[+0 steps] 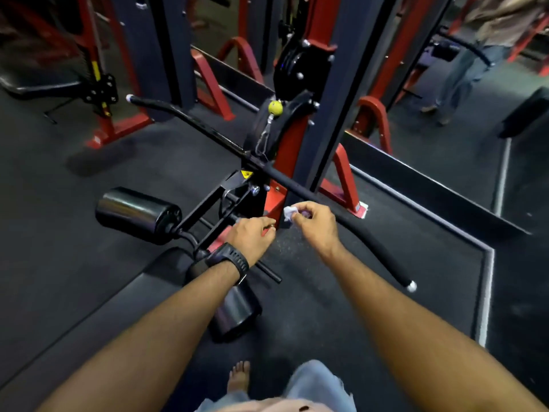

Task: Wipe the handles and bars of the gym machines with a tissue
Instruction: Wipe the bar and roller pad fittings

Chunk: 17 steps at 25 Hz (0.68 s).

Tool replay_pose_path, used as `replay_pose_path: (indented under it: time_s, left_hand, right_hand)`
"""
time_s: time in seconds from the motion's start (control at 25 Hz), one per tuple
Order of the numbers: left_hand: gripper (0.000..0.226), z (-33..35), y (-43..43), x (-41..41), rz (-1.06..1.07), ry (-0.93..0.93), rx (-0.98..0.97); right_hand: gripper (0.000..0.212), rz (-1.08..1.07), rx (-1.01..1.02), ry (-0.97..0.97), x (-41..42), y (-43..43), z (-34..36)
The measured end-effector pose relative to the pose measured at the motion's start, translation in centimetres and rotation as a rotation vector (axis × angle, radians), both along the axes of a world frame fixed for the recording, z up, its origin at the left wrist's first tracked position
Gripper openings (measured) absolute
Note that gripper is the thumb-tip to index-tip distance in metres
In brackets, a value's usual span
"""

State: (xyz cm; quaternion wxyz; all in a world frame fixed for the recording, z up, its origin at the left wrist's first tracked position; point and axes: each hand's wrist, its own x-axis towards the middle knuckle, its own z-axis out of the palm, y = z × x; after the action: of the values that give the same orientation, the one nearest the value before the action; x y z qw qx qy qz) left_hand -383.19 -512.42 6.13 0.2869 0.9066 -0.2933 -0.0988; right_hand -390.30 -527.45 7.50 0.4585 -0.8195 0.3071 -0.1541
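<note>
A long black pull-down bar [365, 230] hangs from a cable clip and runs diagonally from the upper left to the lower right. My right hand [315, 223] pinches a small crumpled white tissue [289, 212] just in front of the bar's middle stretch, near the red machine post [285, 173]. My left hand [252, 234], with a black watch on its wrist, hovers close beside it with loosely curled fingers and holds nothing that I can see. The two hands are almost touching.
Two black roller pads [138, 214] stick out on a black frame at lower left. A dark seat pad [89, 316] lies below them. Red and dark grey machine frames [338, 84] stand behind. Another person [475, 55] stands at the upper right. My bare foot [239, 377] is on the black floor.
</note>
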Motion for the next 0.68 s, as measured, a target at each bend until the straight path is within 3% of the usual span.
replay_pose_path:
  time_s: [0.28,0.48,0.68]
  left_hand:
    - [0.041,-5.4,-8.9,12.6,0.078,-0.152,-0.026]
    - [0.032,-9.6,-11.2,18.5,-0.133,-0.491,0.015]
    - [0.038,-11.5,-11.2,24.3,-0.366,-0.79,0.028]
  right_hand:
    - [0.005,0.321,-0.204,-0.025,14.6,-11.9,-4.2]
    - [0.009,0.451,-0.264,-0.084,20.1,-14.8,-7.9]
    - [0.01,0.547,-0.306,-0.039,22.4,-14.9,-9.5]
